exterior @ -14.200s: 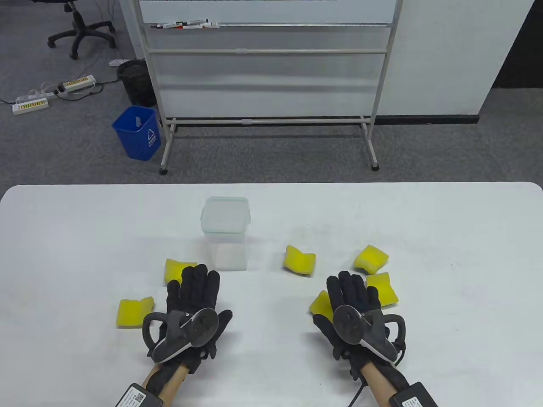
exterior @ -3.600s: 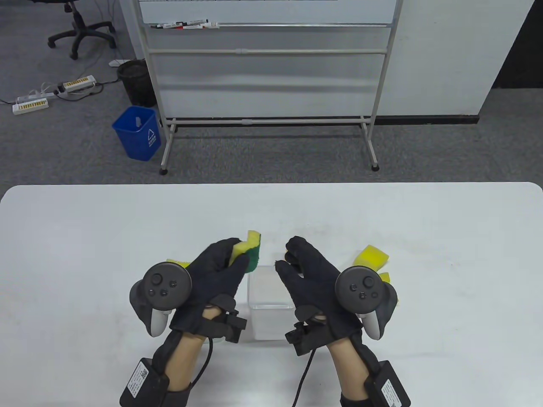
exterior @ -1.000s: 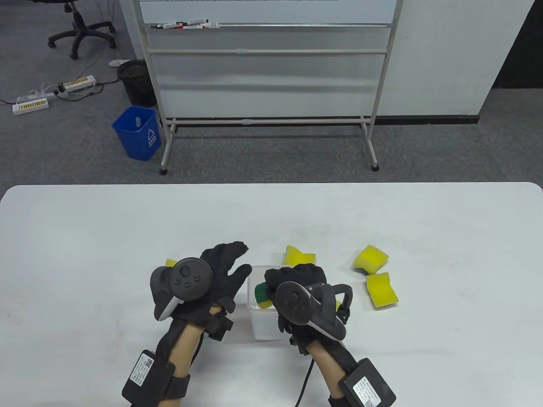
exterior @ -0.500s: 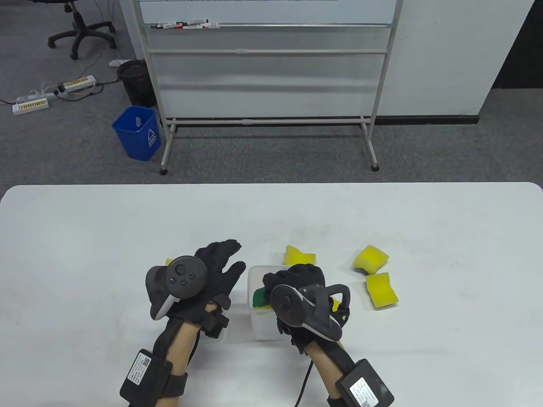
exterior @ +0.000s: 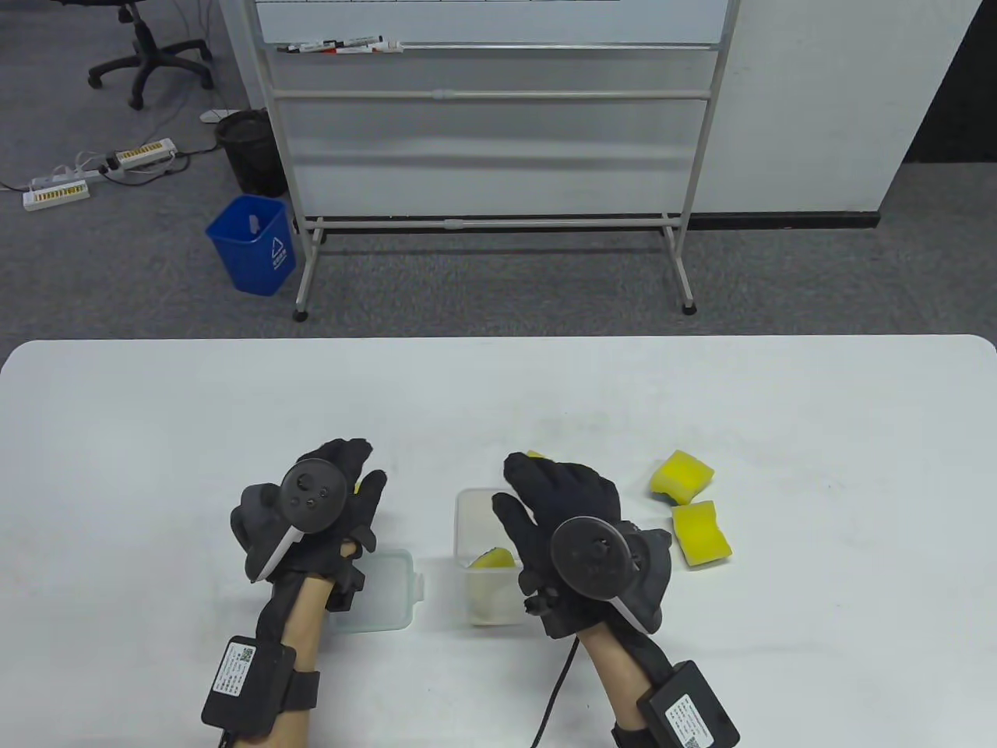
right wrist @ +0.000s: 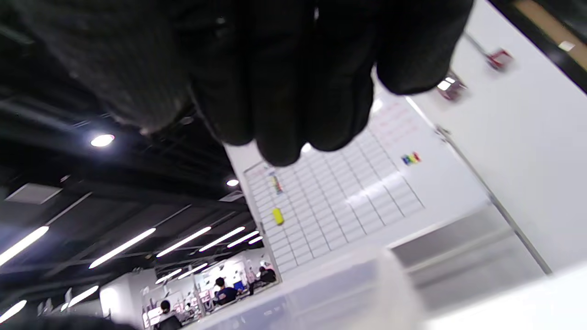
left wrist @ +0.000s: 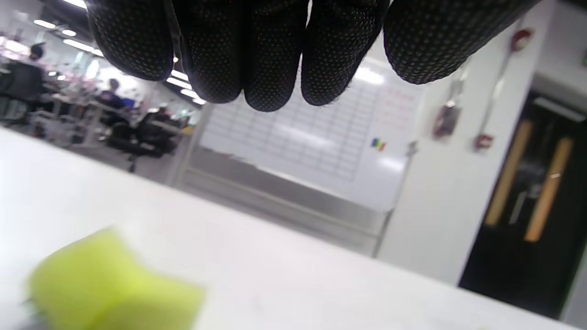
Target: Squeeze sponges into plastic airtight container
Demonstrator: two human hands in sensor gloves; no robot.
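Observation:
The clear plastic container (exterior: 467,514) stands open at the table's front middle, with one yellow sponge (exterior: 492,559) inside it. Its lid (exterior: 385,584) lies flat to its left. My right hand (exterior: 537,487) hovers open and empty over the container's right rim; the rim shows blurred in the right wrist view (right wrist: 348,284). My left hand (exterior: 354,467) is open and empty, left of the container, over a yellow sponge (exterior: 358,488) that is mostly hidden. That sponge shows blurred below the fingers (left wrist: 261,68) in the left wrist view (left wrist: 110,284).
Two loose yellow sponges (exterior: 682,475) (exterior: 702,532) lie right of my right hand. Another sponge (exterior: 535,454) peeks out behind its fingertips. A whiteboard stand (exterior: 491,226) and a blue bin (exterior: 253,243) stand on the floor beyond the table's far edge.
My right hand has let go of the sponge in the container and lifted out, opening. My left hand has moved left and away, uncovering the lid.

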